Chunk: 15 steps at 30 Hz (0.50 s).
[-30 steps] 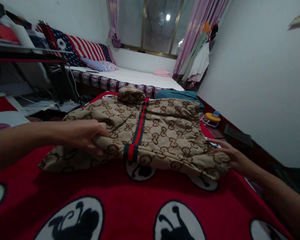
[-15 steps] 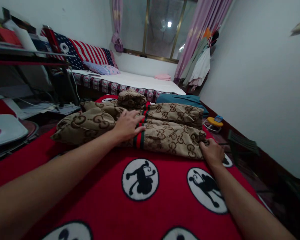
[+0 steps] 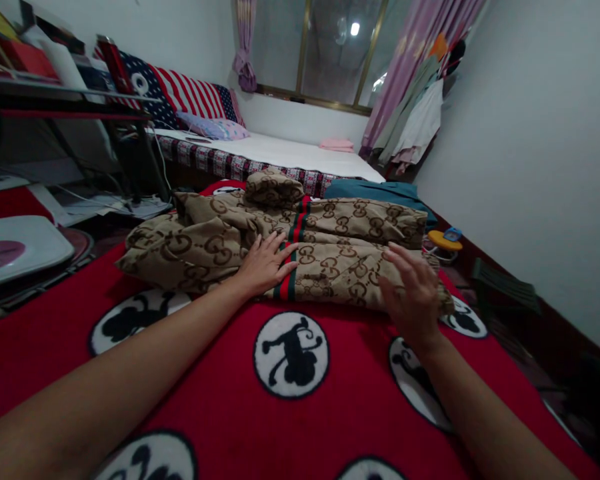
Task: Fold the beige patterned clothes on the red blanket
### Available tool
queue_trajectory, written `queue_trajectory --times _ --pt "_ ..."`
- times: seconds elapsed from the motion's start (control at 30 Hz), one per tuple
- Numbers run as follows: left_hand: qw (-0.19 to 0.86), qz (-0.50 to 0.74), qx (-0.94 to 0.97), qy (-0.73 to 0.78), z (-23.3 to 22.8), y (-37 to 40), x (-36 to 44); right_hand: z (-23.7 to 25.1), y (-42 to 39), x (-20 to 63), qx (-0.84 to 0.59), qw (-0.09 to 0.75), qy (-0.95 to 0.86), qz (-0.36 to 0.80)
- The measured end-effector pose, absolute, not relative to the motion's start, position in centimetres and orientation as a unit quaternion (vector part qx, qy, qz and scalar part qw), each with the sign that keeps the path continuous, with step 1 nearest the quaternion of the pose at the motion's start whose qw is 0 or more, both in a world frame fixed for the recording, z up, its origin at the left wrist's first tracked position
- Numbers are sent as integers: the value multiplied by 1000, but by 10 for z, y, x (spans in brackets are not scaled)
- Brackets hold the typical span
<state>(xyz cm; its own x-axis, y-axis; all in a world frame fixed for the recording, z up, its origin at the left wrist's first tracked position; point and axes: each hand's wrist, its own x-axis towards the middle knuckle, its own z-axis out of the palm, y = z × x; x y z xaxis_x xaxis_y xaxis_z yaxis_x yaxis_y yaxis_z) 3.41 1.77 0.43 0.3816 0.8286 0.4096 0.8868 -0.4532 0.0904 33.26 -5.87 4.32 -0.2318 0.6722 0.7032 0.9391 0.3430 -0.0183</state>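
Change: a second ago the left hand (image 3: 265, 265) pinches a lower corner of the tan jacket (image 3: 300, 243) and the right hand (image 3: 414, 299) touches its far hem while the garment lies spread out; now the lower part is folded up over the rest and both hands lie on top of it.
Meaning: judging by this, a fold has just been made and the hands are pressing or smoothing it rather than lifting anything.
Left hand grip: open and flat, fingers spread, palm on the jacket just beside the green and red stripe (image 3: 293, 260); it holds nothing.
Right hand grip: open, fingers loosely fanned over the right end of the fold, touching or just above the cloth; it clasps nothing.
Jacket place: on the red blanket (image 3: 220, 387), at its far part, across the middle of the view.
Jacket look: tan cloth with a brown linked-ring pattern, thick and padded, in stacked layers; the hood (image 3: 274, 188) sits bunched at the far top.
Left sleeve side: rumpled, sticking out past the fold toward the left.
Blanket: red with white rounds bearing black figures.
Behind: a bed (image 3: 280, 155) with a white sheet under the window.
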Motion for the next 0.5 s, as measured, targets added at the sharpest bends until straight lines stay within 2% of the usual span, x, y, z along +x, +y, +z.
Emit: queue_trajectory --times 0.1,0.2,0.27,0.37,0.5 --pt "89 -279 -823 -487 12 9 34 38 -53 317 -511 214 -809 -195" --pt "113 -331 -823 -448 19 4 33 20 -29 339 -618 140 -759 -149" --pt "100 -315 -824 -460 19 5 32 7 -12 360 -669 97 -730 -106" --pt "58 -265 -824 -497 12 12 32 -5 0 378 -676 88 -723 -114" --pt "50 -233 -829 -505 6 18 32 -5 -8 373 -648 131 -739 -134"
